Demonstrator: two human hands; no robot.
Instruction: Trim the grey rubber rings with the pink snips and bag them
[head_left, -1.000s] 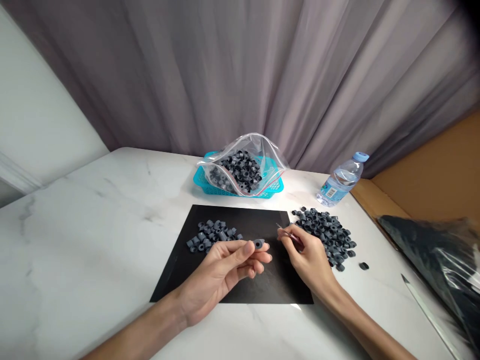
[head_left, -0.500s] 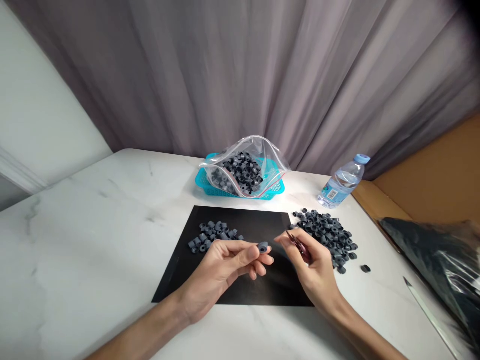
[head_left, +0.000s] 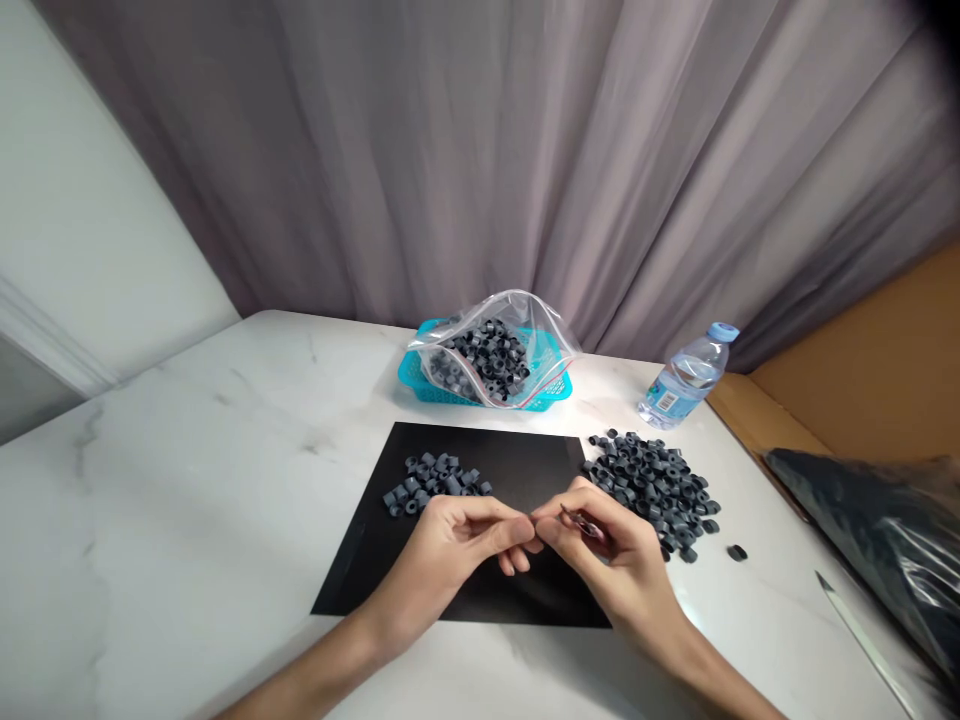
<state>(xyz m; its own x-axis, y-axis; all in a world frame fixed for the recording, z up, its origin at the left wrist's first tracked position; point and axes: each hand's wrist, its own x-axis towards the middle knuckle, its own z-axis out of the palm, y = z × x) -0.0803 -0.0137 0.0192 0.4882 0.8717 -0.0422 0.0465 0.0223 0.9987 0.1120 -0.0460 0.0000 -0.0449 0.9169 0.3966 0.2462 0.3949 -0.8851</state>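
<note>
Over the black mat, the fingertips of both hands meet. My left hand is closed in a pinch on a small dark grey ring-shaped piece, which the fingertips now hide almost wholly. My right hand is closed, its thumb and forefinger touching my left fingertips. Tucked in its palm is a small dark-reddish pointed tool, tweezers or snips, partly covered by the fingers. A small heap of grey ring pieces lies on the mat behind my left hand. A larger pile spreads beyond my right hand.
Behind the mat, a turquoise basket carries an open zip bag of similar pieces. A water bottle stands at back right. Along the right side are a pointed, blade-like strip, a stray ring and a dark plastic bag.
My right hand has moved left until its fingertips meet those of my left hand. The ring piece, visible before in the left pinch, is now covered. The view has shifted slightly.
</note>
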